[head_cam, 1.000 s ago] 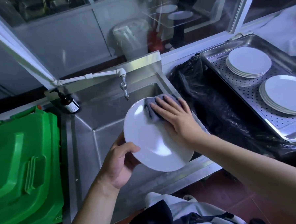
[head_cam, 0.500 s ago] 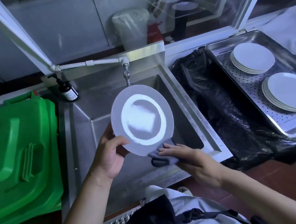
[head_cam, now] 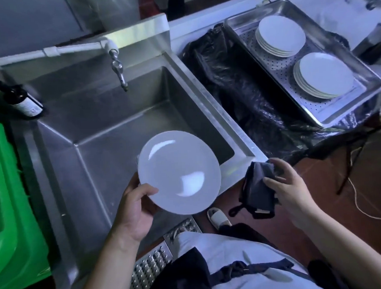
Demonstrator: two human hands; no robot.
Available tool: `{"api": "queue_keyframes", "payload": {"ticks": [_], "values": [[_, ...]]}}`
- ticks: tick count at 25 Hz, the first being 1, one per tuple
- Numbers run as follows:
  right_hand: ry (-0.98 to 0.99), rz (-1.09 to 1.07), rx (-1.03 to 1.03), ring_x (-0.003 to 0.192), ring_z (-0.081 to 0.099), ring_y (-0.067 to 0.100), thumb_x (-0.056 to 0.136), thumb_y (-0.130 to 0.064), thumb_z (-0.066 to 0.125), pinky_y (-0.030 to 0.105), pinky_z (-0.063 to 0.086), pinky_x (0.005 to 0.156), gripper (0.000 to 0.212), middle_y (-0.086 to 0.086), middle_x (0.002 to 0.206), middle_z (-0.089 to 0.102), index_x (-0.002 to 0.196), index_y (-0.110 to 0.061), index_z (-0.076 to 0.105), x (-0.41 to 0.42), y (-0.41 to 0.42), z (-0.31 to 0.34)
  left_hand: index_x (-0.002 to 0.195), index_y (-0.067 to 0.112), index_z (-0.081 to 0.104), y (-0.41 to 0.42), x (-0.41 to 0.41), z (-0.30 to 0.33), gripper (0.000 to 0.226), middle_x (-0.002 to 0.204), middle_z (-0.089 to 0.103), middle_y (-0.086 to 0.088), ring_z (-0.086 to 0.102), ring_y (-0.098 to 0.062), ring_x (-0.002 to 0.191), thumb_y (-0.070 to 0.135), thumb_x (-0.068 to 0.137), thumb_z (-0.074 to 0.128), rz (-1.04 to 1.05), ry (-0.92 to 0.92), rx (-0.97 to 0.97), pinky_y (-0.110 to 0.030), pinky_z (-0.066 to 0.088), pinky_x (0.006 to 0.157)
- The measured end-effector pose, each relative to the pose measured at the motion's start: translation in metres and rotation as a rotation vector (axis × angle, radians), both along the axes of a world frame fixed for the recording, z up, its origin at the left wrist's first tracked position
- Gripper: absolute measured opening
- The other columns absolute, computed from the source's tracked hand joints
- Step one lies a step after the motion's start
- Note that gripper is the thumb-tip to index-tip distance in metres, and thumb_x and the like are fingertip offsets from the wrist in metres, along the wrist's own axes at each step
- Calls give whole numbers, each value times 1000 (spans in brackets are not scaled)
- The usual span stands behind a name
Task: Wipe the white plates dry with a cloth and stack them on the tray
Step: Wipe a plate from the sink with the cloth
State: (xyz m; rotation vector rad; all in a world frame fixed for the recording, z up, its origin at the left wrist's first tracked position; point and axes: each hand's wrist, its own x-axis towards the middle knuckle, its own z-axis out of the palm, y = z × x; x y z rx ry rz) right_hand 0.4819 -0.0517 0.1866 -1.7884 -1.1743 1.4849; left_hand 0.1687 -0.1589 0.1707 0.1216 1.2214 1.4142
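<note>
over the sink (head_cam: 108, 117), near its front edge, the left hand (head_cam: 135, 210) holds a white plate (head_cam: 179, 172) by its lower-left rim, thumb laid on the upper face and the other fingers hidden underneath. the plate is face up and tilted a little toward the camera, with two bright glints on it; i cannot tell from this view whether any water is left.

to the right, apart from the plate, the right hand (head_cam: 286, 188) grips a bunched dark cloth (head_cam: 257, 190), fingers curled round its top while a loop hangs loose below. cloth and plate do not touch.

further right, past a black bag (head_cam: 244, 101), a steel tray (head_cam: 357, 53) holds two stacks (head_cam: 280, 37) of white plates, one far and one near. so a good part of the job looks done. i see no unwiped plates waiting in the sink or elsewhere in view, though more may lie out of frame.

my reading is that this plate is at or near the end of its wipe, and what is left is to carry it across the bag and set it on one of the stacks, most likely the near one.
</note>
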Motion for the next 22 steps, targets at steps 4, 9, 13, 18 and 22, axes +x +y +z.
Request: {"api": "queue_keyframes", "payload": {"ticks": [4, 9, 13, 18, 22], "values": [[-130, -18, 34, 74, 66, 18, 97, 4, 50, 25, 51, 50, 43, 6, 101, 72, 98, -32, 75, 2, -15, -15, 136, 8, 58, 11, 26, -9, 71, 119, 71, -18, 73, -30, 95, -3, 66, 62, -111, -89, -69, -41, 62, 67], [-88, -104, -53, 71, 64, 26, 94, 3, 52, 45, 55, 66, 46, 16, 89, 73, 100, -34, 78, 11, -17, -27, 140, 8, 52, 16, 54, -13, 72, 136, 62, -25, 64, -40, 107, 1, 68, 59, -119, -145, -144, -54, 53, 87], [16, -270, -182, 72, 63, 24, 93, 8, 56, 36, 58, 55, 43, 8, 99, 66, 122, -23, 62, 12, -1, -50, 147, 8, 48, 8, 56, -18, 63, 144, 58, -23, 60, -41, 114, -3, 85, 46, 40, -173, -227, -55, 49, 96], [173, -308, -210, 48, 57, 19, 90, 9, 57, 28, 48, 43, 36, 14, 82, 62, 119, -12, 60, 2, 49, -69, 146, 5, 49, 3, 60, -11, 61, 140, 63, -17, 64, -33, 108, -5, 86, 43, 196, -138, -245, -40, 61, 73], [115, -286, -326, 59, 54, 25, 91, 8, 53, 39, 52, 61, 44, 15, 77, 58, 130, -13, 56, -2, 79, -86, 132, 18, 58, 8, 66, -5, 55, 120, 71, -10, 65, -33, 106, -5, 85, 43, 232, -106, -214, -41, 63, 65]]}}
